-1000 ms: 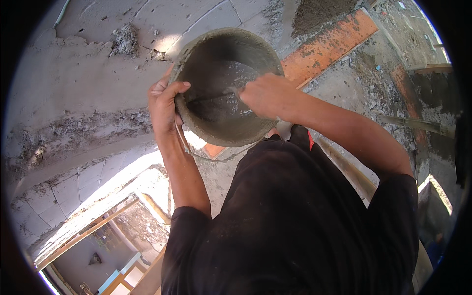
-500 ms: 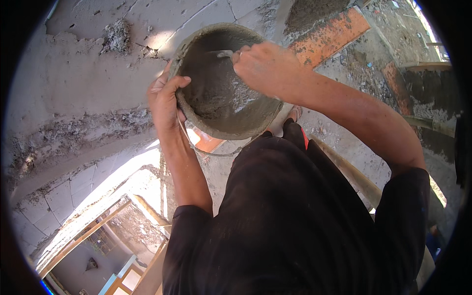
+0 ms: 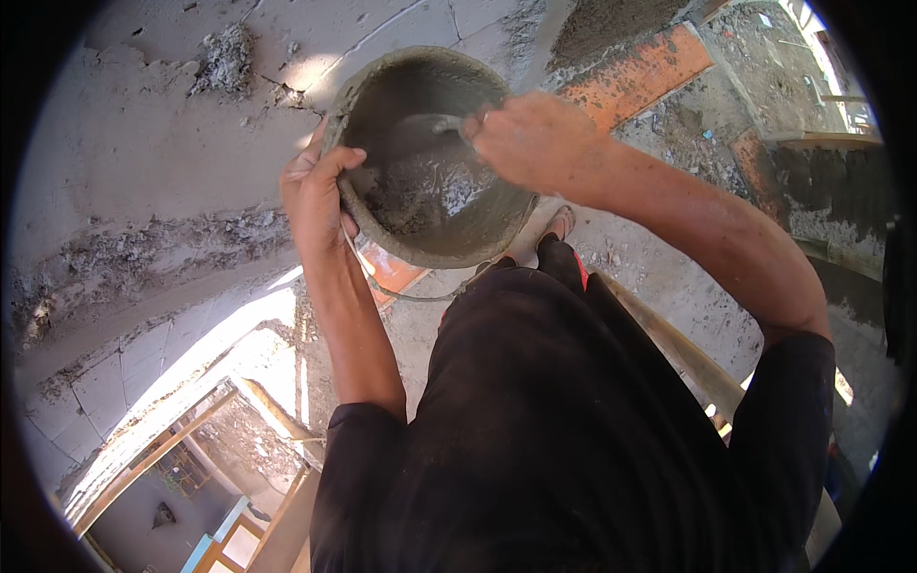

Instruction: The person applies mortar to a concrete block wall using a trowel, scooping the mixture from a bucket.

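Observation:
A mortar-caked bucket point(image 3: 420, 253) is tilted up in front of my body, its mouth facing me. Wet grey mortar point(image 3: 406, 196) coats the inside and lies in its lower part. My left hand point(image 3: 315, 196) grips the bucket's left rim, thumb over the edge and fingers around the outside. Inside the mouth, my right hand point(image 3: 535, 143) is closed around the handle of a trowel point(image 3: 442, 122). Its metal neck shows, but the blade blends into the grey mortar. The bucket's thin bail point(image 3: 411, 298) hangs below the rim.
A grey block wall point(image 3: 172, 162) with rough mortar fills the left side. Beyond the bucket lies an orange, mortar-splashed board point(image 3: 640, 76). A long timber point(image 3: 669, 334) runs by my legs on the right. Wooden framing point(image 3: 162, 458) appears at lower left.
My right hand and the trowel have moved slightly right and down inside the bucket. The left hand keeps its grip on the rim.

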Action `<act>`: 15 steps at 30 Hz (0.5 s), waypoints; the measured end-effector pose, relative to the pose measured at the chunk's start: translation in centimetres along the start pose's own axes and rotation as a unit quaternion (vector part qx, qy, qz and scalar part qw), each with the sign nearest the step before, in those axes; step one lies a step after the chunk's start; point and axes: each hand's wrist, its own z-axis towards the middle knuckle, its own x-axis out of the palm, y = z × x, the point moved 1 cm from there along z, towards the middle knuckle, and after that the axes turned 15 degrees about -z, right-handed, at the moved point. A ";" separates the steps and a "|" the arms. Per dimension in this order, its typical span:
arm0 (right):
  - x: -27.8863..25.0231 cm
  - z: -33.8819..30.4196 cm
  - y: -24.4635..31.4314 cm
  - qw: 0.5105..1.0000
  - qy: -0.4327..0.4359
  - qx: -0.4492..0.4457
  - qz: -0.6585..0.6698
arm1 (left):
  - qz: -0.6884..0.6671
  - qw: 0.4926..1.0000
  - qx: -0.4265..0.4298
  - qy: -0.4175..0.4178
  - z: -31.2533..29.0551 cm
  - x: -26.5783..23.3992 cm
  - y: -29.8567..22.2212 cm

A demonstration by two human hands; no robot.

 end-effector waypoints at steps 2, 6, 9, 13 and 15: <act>0.9 1.5 -3.4 0.997 -0.034 0.038 -0.055 | 0.023 0.999 0.015 0.027 0.1 1.0 0.1; 1.7 2.7 -3.6 0.985 0.157 -0.055 -0.039 | 0.014 0.998 0.029 0.049 0.4 2.9 -0.9; 1.9 2.3 -2.5 0.960 0.243 -0.113 0.081 | 0.036 0.998 0.012 0.046 1.7 1.8 0.4; 6.0 0.8 1.0 0.888 0.308 -0.124 0.317 | 0.027 0.998 0.002 0.059 2.1 0.5 2.1; 6.5 -0.4 2.8 0.815 0.352 -0.068 0.455 | 0.049 0.997 -0.023 0.058 1.6 -0.2 2.2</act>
